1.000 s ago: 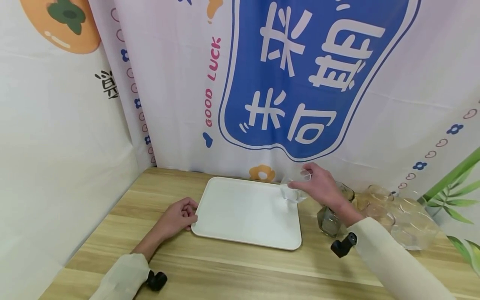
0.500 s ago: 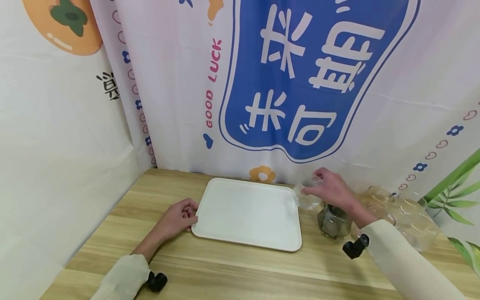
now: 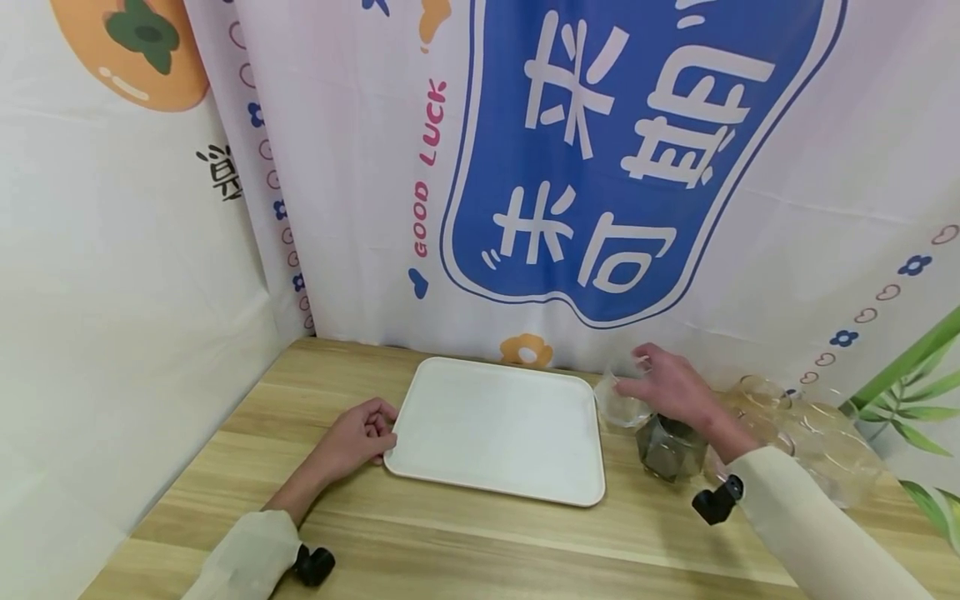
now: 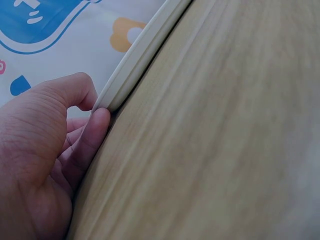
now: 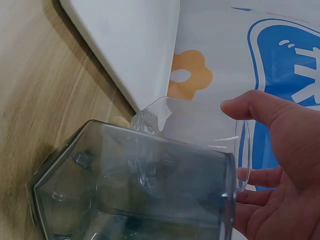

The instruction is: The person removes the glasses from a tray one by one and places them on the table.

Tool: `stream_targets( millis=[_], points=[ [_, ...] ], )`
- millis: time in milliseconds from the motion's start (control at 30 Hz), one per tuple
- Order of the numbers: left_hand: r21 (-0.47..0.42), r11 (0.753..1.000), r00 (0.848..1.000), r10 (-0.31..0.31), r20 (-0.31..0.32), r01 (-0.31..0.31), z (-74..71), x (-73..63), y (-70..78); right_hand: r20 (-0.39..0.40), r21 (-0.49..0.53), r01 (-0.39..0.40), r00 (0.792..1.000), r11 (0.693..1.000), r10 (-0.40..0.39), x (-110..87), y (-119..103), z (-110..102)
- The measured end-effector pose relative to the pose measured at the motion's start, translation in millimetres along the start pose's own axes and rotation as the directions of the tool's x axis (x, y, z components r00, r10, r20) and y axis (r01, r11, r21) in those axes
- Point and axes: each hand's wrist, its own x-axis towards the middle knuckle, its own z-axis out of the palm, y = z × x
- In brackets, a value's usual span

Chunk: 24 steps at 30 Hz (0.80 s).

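My left hand (image 3: 358,437) is at the left edge of a white rectangular tray (image 3: 495,429) lying on the table. Thumb and curled index finger pinch the tray's rim (image 4: 132,65) in the left wrist view. My right hand (image 3: 671,387) holds a clear drinking glass (image 3: 624,410) by its rim from above, just beyond the tray's right edge. Seen from the right wrist, the thumb is at one side of the clear glass (image 5: 192,122) and the other fingers are at the opposite side. A grey-tinted faceted glass (image 3: 667,452) stands right beside it, partly under my right forearm.
Several clear and amber-tinted glasses (image 3: 832,454) stand grouped at the right of the wooden table (image 3: 465,537). Behind the table hangs a printed curtain (image 3: 360,275). Green leaves (image 3: 911,400) are at the far right.
My right hand has carried the clear glass rightward and down, from over the tray's back right corner to beside the tray. My left hand has stayed at the tray's edge.
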Motion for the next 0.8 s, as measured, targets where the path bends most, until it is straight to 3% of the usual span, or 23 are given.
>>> stream_targets(
  millis=[800],
  points=[
    [0.012,1.000,1.000,-0.008,-0.001,0.008,0.0,-0.2,1.2,0.059,-0.078,-0.031,0.998,0.996,0.036,-0.2,3.9,5.1]
  ],
)
